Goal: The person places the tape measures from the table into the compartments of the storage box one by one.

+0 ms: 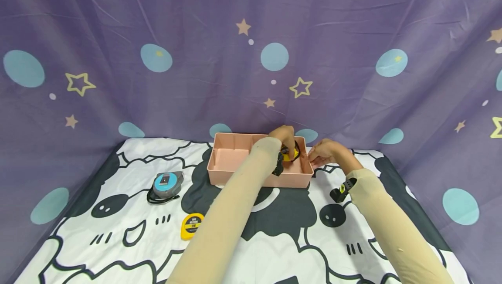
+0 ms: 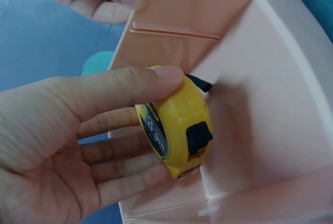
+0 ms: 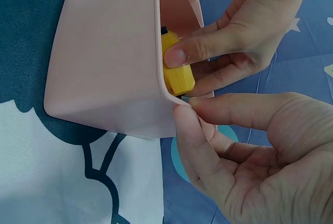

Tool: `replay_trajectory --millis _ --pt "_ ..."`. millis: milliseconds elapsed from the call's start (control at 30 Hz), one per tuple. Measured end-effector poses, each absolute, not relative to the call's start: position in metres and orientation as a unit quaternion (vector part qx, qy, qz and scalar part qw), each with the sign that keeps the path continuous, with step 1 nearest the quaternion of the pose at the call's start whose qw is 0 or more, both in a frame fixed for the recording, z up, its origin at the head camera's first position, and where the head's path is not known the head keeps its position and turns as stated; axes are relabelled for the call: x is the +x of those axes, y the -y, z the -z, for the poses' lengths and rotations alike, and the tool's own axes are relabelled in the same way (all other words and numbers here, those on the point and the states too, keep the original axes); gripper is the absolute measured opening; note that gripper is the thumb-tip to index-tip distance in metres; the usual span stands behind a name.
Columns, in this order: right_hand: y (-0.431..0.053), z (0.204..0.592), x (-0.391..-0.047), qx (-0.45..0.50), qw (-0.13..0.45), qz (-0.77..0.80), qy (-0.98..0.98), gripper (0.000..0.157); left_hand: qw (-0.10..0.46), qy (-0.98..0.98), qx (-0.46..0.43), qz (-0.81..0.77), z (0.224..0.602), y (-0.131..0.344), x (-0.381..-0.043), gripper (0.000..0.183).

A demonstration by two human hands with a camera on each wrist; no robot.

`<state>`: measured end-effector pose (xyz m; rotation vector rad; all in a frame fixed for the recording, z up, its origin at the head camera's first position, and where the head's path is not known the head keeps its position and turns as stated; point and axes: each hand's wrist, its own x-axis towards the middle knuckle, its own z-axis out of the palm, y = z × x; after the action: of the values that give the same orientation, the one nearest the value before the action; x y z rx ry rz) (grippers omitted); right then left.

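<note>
My left hand (image 1: 284,136) is inside the right compartment of a pink divided box (image 1: 288,180). It grips a yellow tape measure (image 2: 190,109) between thumb and fingers, its black button facing the box's inside. A black strap (image 2: 199,82) hangs from the tape measure. At the box's right end, my right hand (image 1: 327,151) pinches the rim with thumb and forefinger, as the right wrist view shows. A small dark bit, perhaps the strap's end, shows by those fingertips.
Left of the box lies a grey and blue tape measure (image 1: 166,184) with a black strap. Nearer the front is another yellow tape measure (image 1: 191,226), beside the left sleeve. A purple curtain (image 1: 196,92) hangs right behind the box. The cloth (image 1: 129,205) is black and white.
</note>
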<state>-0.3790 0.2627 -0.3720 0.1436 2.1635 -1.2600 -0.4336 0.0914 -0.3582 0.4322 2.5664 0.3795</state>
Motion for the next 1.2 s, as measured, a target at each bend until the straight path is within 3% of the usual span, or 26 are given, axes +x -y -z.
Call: replay_trajectory --millis 233,567,967,1200 --pt "-0.262 0.371 -0.379 0.054 0.312 0.478 -0.819 0.024 0.281 -0.943 0.126 -0.124 0.364 -0.099 -0.441 0.072" --pt "-0.264 0.371 -0.379 0.043 0.313 0.484 -0.816 0.023 0.331 -0.936 0.043 -0.111 0.360 -0.114 -0.438 0.057" --pt "-0.263 0.372 -0.380 0.045 0.311 0.480 -0.819 0.023 0.313 -0.931 0.043 -0.181 0.376 -0.099 -0.443 0.089" --pt "-0.264 0.372 -0.380 0.048 0.310 0.478 -0.820 0.023 0.264 -0.942 0.055 -0.197 0.388 -0.097 -0.443 0.076"
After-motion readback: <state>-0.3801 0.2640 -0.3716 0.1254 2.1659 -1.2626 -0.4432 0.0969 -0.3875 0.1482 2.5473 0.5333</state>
